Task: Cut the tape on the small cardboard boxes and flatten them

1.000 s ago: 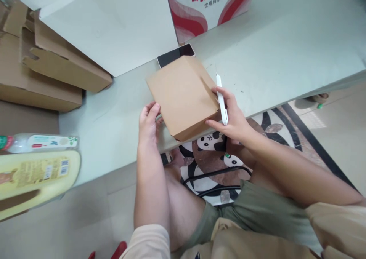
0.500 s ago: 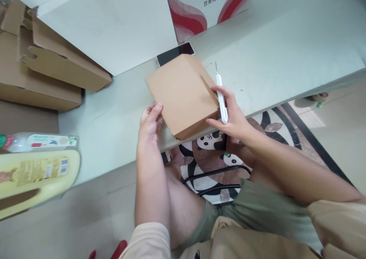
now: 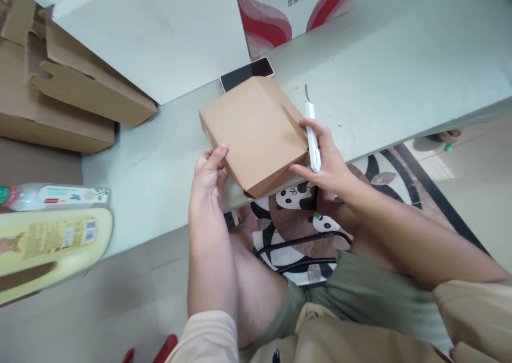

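Observation:
A small brown cardboard box [image 3: 258, 131] lies at the table's front edge, its smooth top facing up. My left hand [image 3: 210, 171] grips its left front edge, thumb on top and fingers curled at the side. At the opposite side, my right hand [image 3: 326, 157] steadies the box with thumb and fingertips. That same hand holds a white utility knife [image 3: 312, 136] against the palm side. The knife's thin metal blade is out and points away from me. What the left fingers touch under the edge is partly hidden.
Behind the box lies a dark-screened phone [image 3: 246, 75], beside a large white box [image 3: 160, 37] and a red-and-white carton [image 3: 296, 10]. Open cardboard boxes [image 3: 92, 93], a clear bottle [image 3: 60, 196] and a yellow jug [image 3: 56, 243] are at left. The table edge runs below my hands.
The box's left side has shifted: its top panel now meets the side wall, where earlier it stuck out flat. The knife has turned slightly, showing more of its blade. Both hands keep their places.

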`<state>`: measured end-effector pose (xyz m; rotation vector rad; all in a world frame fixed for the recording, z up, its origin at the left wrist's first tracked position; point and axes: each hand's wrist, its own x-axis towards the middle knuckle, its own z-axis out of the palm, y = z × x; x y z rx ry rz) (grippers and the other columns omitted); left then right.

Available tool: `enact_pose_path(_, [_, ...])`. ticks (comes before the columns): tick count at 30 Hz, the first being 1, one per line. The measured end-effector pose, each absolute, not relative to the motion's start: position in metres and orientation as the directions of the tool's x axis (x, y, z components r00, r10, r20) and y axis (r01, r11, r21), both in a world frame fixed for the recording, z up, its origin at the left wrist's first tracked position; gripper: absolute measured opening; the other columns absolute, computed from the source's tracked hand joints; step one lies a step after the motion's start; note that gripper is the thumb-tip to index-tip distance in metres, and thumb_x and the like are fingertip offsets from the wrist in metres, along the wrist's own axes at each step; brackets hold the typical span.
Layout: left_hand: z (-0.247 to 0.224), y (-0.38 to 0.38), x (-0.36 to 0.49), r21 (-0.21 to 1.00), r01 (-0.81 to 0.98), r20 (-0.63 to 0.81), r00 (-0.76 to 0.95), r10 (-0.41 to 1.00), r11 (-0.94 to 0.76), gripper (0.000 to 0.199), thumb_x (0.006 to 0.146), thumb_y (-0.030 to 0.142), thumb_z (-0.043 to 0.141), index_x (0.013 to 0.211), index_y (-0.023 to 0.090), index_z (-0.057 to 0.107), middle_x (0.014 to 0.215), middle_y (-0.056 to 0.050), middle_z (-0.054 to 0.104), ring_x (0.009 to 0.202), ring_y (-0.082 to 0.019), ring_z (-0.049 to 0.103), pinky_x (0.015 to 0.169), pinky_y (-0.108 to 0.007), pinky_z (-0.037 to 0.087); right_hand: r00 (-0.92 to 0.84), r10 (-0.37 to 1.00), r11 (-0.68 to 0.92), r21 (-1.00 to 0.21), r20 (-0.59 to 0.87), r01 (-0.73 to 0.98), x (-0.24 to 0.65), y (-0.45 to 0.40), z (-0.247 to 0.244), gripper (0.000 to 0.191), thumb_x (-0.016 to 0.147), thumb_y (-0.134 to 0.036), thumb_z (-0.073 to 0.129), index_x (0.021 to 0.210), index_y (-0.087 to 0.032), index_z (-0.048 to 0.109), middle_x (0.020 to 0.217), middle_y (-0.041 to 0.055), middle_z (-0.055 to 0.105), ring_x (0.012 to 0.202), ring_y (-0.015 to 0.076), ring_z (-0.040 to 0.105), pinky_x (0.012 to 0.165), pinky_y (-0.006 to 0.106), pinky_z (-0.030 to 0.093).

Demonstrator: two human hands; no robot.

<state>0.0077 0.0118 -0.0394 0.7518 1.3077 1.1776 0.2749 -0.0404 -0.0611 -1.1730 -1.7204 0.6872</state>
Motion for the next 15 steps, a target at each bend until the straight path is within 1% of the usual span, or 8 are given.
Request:
enact_pose_path(4, [-0.039, 0.011, 0.006, 0.933, -0.196, -0.331, -0.138, 0.933, 0.302, 0.061, 0.052, 0.053, 0.093, 0.090, 0.018, 0.061, 0.099, -0.017, 0.074, 0.108, -0.039, 0.072, 0.080, -0.051, 0.065, -0.131, 0.925, 0.378, -0.823, 0.357, 0.424, 0.276, -0.040, -0.061, 0.087, 0.079, -0.061, 0.072, 0.150, -0.031, 0.030, 0.150, 0.0134, 0.044, 0.143, 0.0364, 0.043, 0.120, 0.062, 0.036])
enact_pose_path(7, [-0.041, 0.012, 0.005, 0.929, -0.191, -0.347, -0.152, 0.925, 0.317, 0.061, 0.051, 0.053, 0.094, 0.090, 0.018, 0.062, 0.097, -0.015, 0.074, 0.100, -0.037, 0.074, 0.075, -0.049, 0.066, -0.114, 0.933, 0.355, -0.822, 0.341, 0.445, 0.276, -0.040, -0.061, 0.089, 0.078, -0.062, 0.073, 0.150, -0.031, 0.030, 0.150, 0.0135, 0.045, 0.144, 0.0369, 0.042, 0.121, 0.063, 0.034])
enact_pose_path(10, [-0.044, 0.015, 0.004, 0.921, -0.225, -0.365, -0.207, 0.908, 0.319, 0.058, 0.053, 0.049, 0.094, 0.092, 0.019, 0.064, 0.097, -0.013, 0.075, 0.092, -0.031, 0.074, 0.072, -0.042, 0.066, -0.048, 0.931, 0.339, -0.811, 0.361, 0.477, 0.276, -0.042, -0.060, 0.084, 0.081, -0.058, 0.072, 0.149, -0.030, 0.032, 0.149, 0.0140, 0.046, 0.141, 0.0358, 0.044, 0.120, 0.062, 0.036])
enact_pose_path(12, [-0.046, 0.018, 0.004, 0.908, -0.291, -0.381, -0.277, 0.882, 0.301, 0.050, 0.058, 0.046, 0.093, 0.091, 0.020, 0.065, 0.095, -0.011, 0.074, 0.088, -0.026, 0.074, 0.070, -0.035, 0.065, 0.013, 0.919, 0.334, -0.794, 0.395, 0.507, 0.276, -0.043, -0.060, 0.078, 0.083, -0.054, 0.070, 0.148, -0.030, 0.034, 0.148, 0.0138, 0.047, 0.136, 0.0345, 0.049, 0.116, 0.061, 0.040])
enact_pose_path(15, [-0.046, 0.022, 0.005, 0.874, -0.433, -0.386, -0.348, 0.854, 0.218, 0.035, 0.073, 0.042, 0.086, 0.091, 0.021, 0.066, 0.091, -0.006, 0.073, 0.083, -0.017, 0.072, 0.069, -0.024, 0.062, 0.033, 0.874, 0.397, -0.752, 0.484, 0.525, 0.277, -0.046, -0.058, 0.067, 0.086, -0.047, 0.067, 0.144, -0.028, 0.039, 0.137, 0.0131, 0.055, 0.116, 0.0300, 0.060, 0.101, 0.056, 0.052])
